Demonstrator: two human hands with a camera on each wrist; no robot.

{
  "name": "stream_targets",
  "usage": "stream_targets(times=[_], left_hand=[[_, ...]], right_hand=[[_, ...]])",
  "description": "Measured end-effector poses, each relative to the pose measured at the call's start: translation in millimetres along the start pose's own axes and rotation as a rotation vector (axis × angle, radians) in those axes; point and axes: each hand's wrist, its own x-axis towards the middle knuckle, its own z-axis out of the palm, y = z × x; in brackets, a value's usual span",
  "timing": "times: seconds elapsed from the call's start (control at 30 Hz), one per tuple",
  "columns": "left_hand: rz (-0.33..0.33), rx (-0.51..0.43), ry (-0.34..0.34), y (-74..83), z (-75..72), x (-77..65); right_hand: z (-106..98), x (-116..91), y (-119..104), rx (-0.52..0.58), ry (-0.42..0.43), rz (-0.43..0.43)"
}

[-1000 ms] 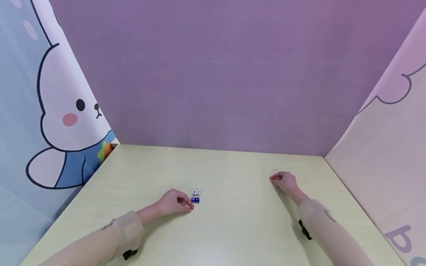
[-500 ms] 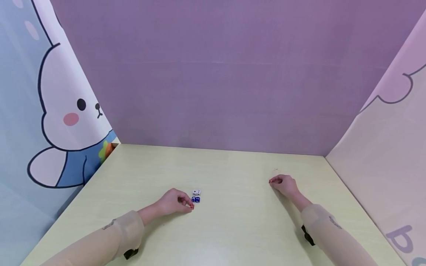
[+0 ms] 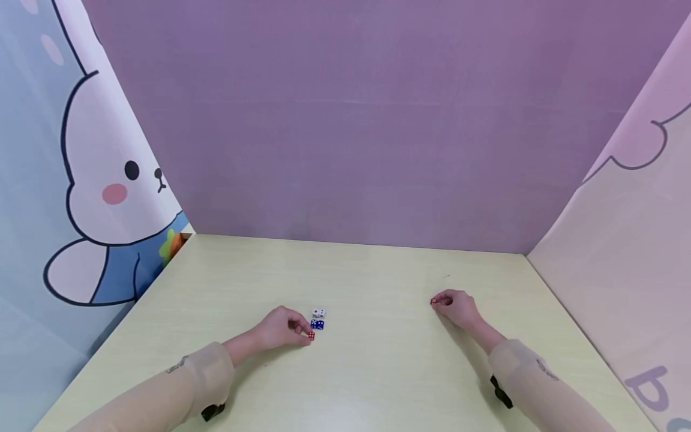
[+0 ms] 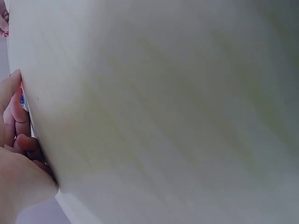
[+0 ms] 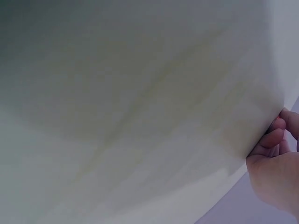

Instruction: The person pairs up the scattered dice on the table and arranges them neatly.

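Note:
Left of the table's middle, my left hand [image 3: 281, 328] pinches a red die [image 3: 311, 336] between thumb and finger, low at the tabletop. Just behind that die sit two blue dice [image 3: 317, 324] side by side, and behind those two white dice [image 3: 318, 313], also in a pair. Over on the right, my right hand [image 3: 456, 307] pinches another red die [image 3: 433, 302] at its fingertips, close to the table. In the left wrist view, fingers [image 4: 18, 112] mostly cover the dice. The right wrist view shows curled fingers [image 5: 275, 135], with only a speck of red at the tips.
The pale wooden table [image 3: 372, 372] spans the work area. A purple backdrop [image 3: 351, 126] rises along its far edge. Printed cloths with a cartoon rabbit [image 3: 113, 162] on the left and pale shapes on the right [image 3: 621, 252] flank it. A faint mark [image 3: 446, 276] lies on the table.
My right hand has come nearer and slightly left across the table, bringing its red die along. My left hand stays at the blue and white dice, still pinching its red die.

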Motion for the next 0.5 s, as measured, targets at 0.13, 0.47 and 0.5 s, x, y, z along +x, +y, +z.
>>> stream_targets(times=[0.13,0.47,0.5], left_hand=[[0.000,0.002,0.000,0.8,-0.7,-0.7],[-0.006,-0.016,-0.008,3.3,-1.0,-1.9],[-0.007,-0.014,-0.008,3.4,-1.0,-2.0]], right_hand=[[3.3,-1.2,-1.7,-0.007,0.010,0.000],[11.6,-11.1,-10.4,-0.022,-0.051,0.007],[12.7,-12.6,-11.8,-0.022,-0.057,0.000]])
